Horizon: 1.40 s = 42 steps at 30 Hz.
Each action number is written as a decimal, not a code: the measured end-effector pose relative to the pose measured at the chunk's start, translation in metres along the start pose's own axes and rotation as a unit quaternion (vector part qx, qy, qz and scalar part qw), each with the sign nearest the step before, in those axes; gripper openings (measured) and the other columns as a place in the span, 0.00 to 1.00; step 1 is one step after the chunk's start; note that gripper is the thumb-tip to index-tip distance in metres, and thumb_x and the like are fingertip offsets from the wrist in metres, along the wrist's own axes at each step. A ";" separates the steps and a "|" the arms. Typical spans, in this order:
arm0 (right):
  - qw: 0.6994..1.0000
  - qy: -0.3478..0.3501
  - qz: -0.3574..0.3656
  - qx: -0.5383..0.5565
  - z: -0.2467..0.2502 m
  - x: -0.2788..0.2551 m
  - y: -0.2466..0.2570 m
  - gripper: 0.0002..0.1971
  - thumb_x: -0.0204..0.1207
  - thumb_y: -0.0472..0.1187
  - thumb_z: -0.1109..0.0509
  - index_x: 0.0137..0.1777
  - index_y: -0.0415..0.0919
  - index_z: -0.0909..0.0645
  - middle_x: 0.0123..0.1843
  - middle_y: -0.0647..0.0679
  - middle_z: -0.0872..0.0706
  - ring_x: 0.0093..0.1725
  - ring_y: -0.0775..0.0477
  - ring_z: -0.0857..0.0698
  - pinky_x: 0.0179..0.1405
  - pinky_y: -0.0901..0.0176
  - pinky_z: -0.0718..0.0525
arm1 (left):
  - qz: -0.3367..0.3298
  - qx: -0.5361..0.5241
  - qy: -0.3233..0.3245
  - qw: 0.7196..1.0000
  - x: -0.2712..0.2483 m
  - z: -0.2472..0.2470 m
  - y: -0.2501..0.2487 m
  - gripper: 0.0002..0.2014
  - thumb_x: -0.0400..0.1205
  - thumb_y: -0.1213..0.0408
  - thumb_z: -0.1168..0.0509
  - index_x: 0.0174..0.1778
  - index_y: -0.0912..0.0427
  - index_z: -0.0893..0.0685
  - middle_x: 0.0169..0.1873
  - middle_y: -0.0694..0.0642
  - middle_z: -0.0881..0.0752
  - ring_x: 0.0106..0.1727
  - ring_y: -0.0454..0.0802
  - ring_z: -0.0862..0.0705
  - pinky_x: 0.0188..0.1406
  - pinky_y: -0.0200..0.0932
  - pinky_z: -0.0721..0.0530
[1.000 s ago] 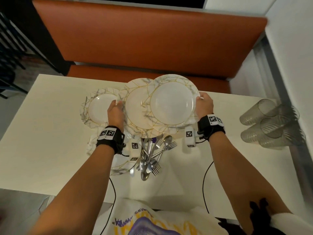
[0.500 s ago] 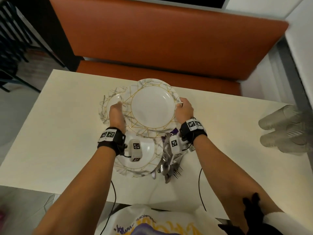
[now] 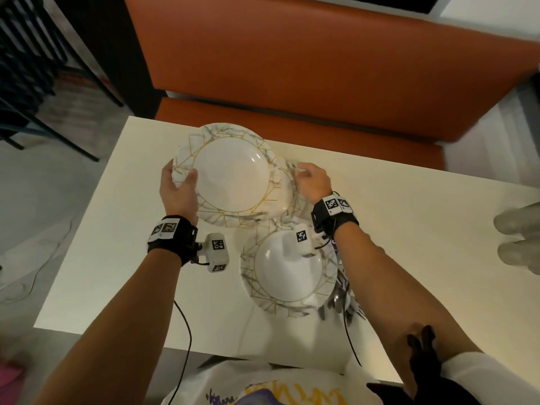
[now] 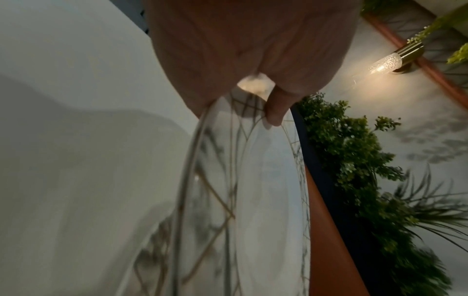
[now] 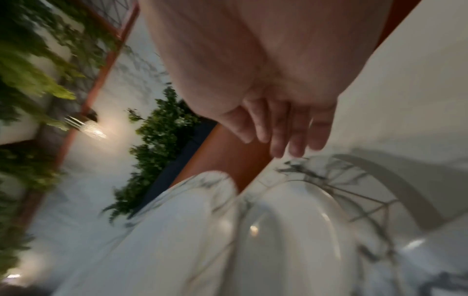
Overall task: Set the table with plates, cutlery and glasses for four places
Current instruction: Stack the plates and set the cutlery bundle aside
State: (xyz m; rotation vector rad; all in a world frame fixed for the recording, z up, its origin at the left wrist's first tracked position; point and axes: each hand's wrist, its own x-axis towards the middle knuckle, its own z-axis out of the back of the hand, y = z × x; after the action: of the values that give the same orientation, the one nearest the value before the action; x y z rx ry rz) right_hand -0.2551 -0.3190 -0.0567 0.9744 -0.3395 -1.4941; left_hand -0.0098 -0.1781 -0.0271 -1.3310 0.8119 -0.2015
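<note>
Three white marbled plates with gold lines are on the cream table (image 3: 117, 244). My left hand (image 3: 179, 174) grips the left rim of the top plate (image 3: 230, 173), thumb on its face; the left wrist view shows the thumb (image 4: 276, 112) pressing that plate (image 4: 273, 200). It overlaps a second plate (image 3: 282, 201), which sticks out to the right. My right hand (image 3: 304, 174) is at that plate's right rim with relaxed fingers (image 5: 286, 136) holding nothing. A third plate (image 3: 289, 267) lies nearer me, and a heap of cutlery (image 3: 343, 299) shows at its right edge.
Clear glasses (image 3: 517, 229) lie blurred at the table's right edge. An orange bench (image 3: 292, 68) runs along the far side. Dark chair frames (image 3: 29, 68) stand at the far left. Bare tabletop stretches left of the plates and between the plates and the glasses.
The overlapping plates have moved left across the table. My left hand has slid the top plate towards the far left. My right hand has let go of the plate rim.
</note>
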 end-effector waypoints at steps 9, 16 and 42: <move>0.975 -0.004 -0.169 -0.141 -0.022 0.023 -0.034 0.27 0.78 0.46 0.30 0.74 0.32 0.23 0.74 0.37 0.19 0.71 0.33 0.19 0.68 0.47 0.19 | -0.044 -0.005 -0.041 0.998 0.043 0.038 -0.002 0.24 0.81 0.63 0.29 0.75 0.49 0.19 0.66 0.53 0.10 0.66 0.53 0.11 0.68 0.58 0.12; 0.987 -0.051 -0.136 -0.067 -0.018 0.026 -0.026 0.11 0.78 0.29 0.33 0.56 0.33 0.11 0.57 0.36 0.10 0.59 0.32 0.13 0.55 0.50 0.14 | -0.056 -0.004 -0.023 0.998 0.053 0.031 -0.001 0.23 0.84 0.67 0.31 0.76 0.50 0.19 0.65 0.52 0.10 0.64 0.49 0.10 0.63 0.49 0.09; 0.965 -0.252 0.010 0.071 0.082 0.016 -0.015 0.15 0.84 0.31 0.36 0.64 0.43 0.13 0.64 0.45 0.12 0.63 0.46 0.15 0.58 0.61 0.21 | -0.029 -0.027 0.033 0.999 0.021 -0.011 0.004 0.22 0.85 0.65 0.33 0.75 0.48 0.19 0.66 0.52 0.10 0.66 0.50 0.11 0.69 0.55 0.12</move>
State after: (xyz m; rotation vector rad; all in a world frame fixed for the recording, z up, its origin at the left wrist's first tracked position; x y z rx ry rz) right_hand -0.3231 -0.3581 -0.0244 0.6841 -0.8299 -1.7066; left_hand -0.0028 -0.1975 -0.0400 -1.4053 0.8405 -0.2728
